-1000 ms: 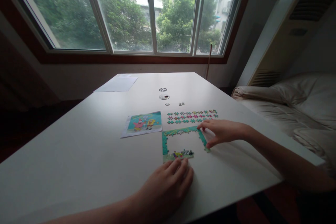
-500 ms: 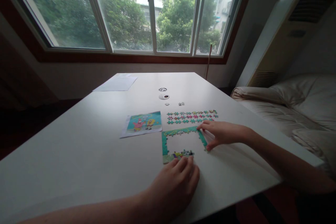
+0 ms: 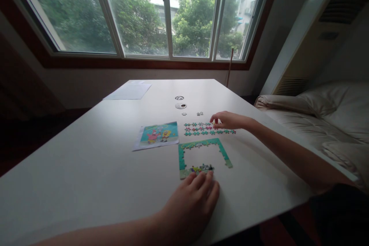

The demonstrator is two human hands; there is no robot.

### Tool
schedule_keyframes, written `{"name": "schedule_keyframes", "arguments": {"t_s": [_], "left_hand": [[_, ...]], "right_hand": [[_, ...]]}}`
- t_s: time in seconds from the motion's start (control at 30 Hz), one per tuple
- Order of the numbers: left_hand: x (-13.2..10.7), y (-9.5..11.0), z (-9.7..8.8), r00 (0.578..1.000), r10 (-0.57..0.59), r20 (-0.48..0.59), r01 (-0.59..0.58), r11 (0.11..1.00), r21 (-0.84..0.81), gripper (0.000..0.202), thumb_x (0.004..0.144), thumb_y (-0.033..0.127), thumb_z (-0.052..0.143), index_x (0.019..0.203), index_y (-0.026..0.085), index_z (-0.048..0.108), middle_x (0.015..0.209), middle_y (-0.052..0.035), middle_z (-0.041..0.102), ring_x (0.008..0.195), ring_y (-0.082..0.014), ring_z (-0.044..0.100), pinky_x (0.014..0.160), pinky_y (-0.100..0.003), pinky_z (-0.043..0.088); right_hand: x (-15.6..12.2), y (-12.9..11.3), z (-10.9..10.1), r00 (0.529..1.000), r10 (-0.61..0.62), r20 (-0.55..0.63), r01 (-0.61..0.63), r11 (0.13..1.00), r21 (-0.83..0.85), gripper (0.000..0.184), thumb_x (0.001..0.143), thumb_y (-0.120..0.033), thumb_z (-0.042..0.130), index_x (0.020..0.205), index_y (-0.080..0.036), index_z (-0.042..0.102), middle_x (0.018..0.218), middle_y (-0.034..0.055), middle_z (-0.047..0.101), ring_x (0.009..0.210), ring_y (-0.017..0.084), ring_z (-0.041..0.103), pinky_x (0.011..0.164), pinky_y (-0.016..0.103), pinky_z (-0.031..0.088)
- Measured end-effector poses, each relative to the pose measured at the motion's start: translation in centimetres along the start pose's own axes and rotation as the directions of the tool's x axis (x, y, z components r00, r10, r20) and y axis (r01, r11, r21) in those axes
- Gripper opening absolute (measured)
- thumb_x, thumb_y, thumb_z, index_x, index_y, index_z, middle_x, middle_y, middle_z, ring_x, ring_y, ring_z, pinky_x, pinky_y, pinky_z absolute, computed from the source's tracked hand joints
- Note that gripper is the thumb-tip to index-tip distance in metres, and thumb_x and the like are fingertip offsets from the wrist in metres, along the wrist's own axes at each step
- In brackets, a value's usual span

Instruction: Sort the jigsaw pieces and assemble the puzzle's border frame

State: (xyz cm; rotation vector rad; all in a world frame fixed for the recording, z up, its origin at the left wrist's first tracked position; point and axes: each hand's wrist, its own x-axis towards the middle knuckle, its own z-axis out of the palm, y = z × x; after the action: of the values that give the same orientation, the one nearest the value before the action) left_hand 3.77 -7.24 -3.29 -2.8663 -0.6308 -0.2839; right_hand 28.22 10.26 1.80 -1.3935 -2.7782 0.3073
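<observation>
On the white table lies a partly joined jigsaw puzzle border [image 3: 181,157], with green top and sides and a gap at its lower right. My left hand [image 3: 193,203] rests at the border's bottom edge, its slightly bent fingertips touching the pieces there. Loose jigsaw pieces [image 3: 198,128] stand in three rows beyond the border. Over the right part of these rows hovers my right hand [image 3: 230,120], thumb and forefinger apart, hiding some pieces. Left of the rows is a picture sheet [image 3: 158,135] with a pink and a yellow cartoon figure.
A few separate pieces [image 3: 200,113] lie farther back, near two round items [image 3: 180,106]. White paper [image 3: 128,91] covers the table's far left corner. A pale sofa [image 3: 305,111] stands along the right side, and a window [image 3: 190,15] is beyond the table.
My right hand has left the right side of the puzzle border and moved up and away to the loose rows. That border side now shows uncovered. My left hand stays in place.
</observation>
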Motion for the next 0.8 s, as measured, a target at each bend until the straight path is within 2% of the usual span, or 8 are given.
{"name": "schedule_keyframes", "arguments": {"t_s": [0.2, 0.43, 0.6, 0.8], "left_hand": [[-0.2, -0.1, -0.3, 0.999, -0.004, 0.032, 0.005, 1.0, -0.022, 0.034, 0.09, 0.025, 0.036, 0.12, 0.01, 0.045, 0.124, -0.0166, 0.048, 0.104, -0.0262, 0.048, 0.086, -0.037, 0.04], [-0.2, -0.2, -0.4, 1.0, -0.006, 0.026, 0.007, 1.0, -0.028, 0.034, 0.089, 0.024, 0.038, 0.119, 0.01, 0.046, 0.124, -0.0164, 0.048, 0.105, -0.0257, 0.048, 0.087, -0.037, 0.04], [-0.3, -0.3, -0.4, 1.0, -0.008, 0.018, 0.008, 1.0, -0.026, 0.034, 0.09, 0.025, 0.036, 0.119, 0.01, 0.046, 0.124, -0.0162, 0.048, 0.104, -0.0261, 0.048, 0.087, -0.037, 0.041], [-0.2, -0.1, -0.6, 0.999, -0.014, 0.029, 0.015, 0.999, -0.029, 0.034, 0.09, 0.023, 0.036, 0.119, 0.01, 0.045, 0.124, -0.0167, 0.048, 0.104, -0.0255, 0.049, 0.086, -0.037, 0.041]], "right_hand": [[5.3, 2.6, 1.0, 0.985, 0.095, -0.146, -0.102, 0.994, -0.042, 0.029, 0.079, -0.025, 0.054, 0.106, -0.018, 0.06, 0.096, 0.0053, 0.065, 0.08, 0.015, 0.058, 0.072, 0.024, 0.041], [9.4, 3.0, 2.1, 0.971, 0.172, -0.166, -0.181, 0.983, -0.041, 0.031, 0.079, -0.028, 0.056, 0.107, -0.017, 0.061, 0.1, 0.0071, 0.064, 0.088, 0.018, 0.058, 0.076, 0.025, 0.041], [9.9, 3.1, 2.0, 0.964, 0.236, -0.119, -0.238, 0.971, -0.007, 0.022, 0.075, -0.027, 0.059, 0.093, -0.018, 0.067, 0.094, 0.0056, 0.066, 0.082, 0.017, 0.059, 0.072, 0.024, 0.042], [8.5, 4.2, 1.1, 0.955, 0.296, -0.013, -0.294, 0.952, 0.088, 0.025, 0.068, -0.032, 0.066, 0.087, -0.016, 0.069, 0.09, 0.0056, 0.067, 0.074, 0.016, 0.06, 0.062, 0.022, 0.044]]}}
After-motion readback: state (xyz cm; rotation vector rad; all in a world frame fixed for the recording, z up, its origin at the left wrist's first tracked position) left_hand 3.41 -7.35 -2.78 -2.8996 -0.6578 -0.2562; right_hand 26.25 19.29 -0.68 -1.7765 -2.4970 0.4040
